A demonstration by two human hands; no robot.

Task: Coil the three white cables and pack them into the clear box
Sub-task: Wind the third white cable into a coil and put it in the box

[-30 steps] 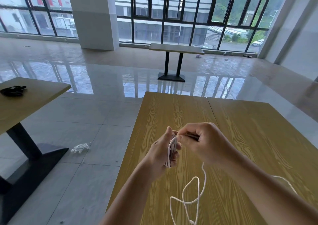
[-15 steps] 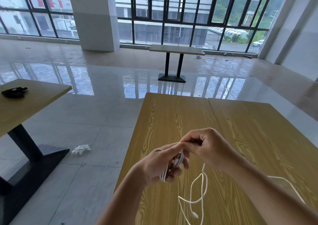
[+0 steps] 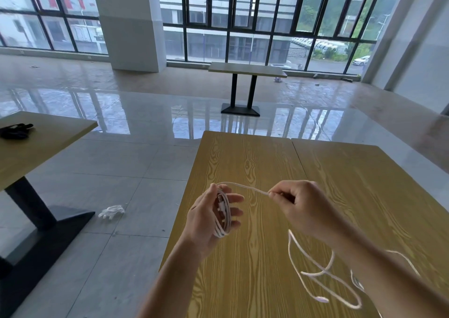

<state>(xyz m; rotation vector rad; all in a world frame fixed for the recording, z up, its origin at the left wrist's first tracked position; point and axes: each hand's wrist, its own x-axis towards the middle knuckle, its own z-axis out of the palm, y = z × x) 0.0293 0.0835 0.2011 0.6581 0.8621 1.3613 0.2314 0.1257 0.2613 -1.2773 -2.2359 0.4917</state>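
Observation:
My left hand (image 3: 211,216) is held above the wooden table (image 3: 255,162), palm turned right, with several turns of a white cable (image 3: 224,216) wrapped around its fingers. From the top of the coil a taut strand runs right to my right hand (image 3: 300,207), which pinches it between thumb and forefinger. The loose rest of the cable (image 3: 315,274) hangs below my right hand in blurred loops, its plug end near the bottom. No clear box is in view. Another white strand shows past my right forearm.
A second wooden table (image 3: 43,142) stands at the left with a black object (image 3: 15,130) on it and a black base beneath. A crumpled white glove (image 3: 111,212) lies on the tiled floor. A third table (image 3: 246,71) stands far back by the windows.
My hands have moved apart: the right hand has pulled the strand out to the right, and the left hand has turned palm open with the coil on its fingers. The loose tail swung right.

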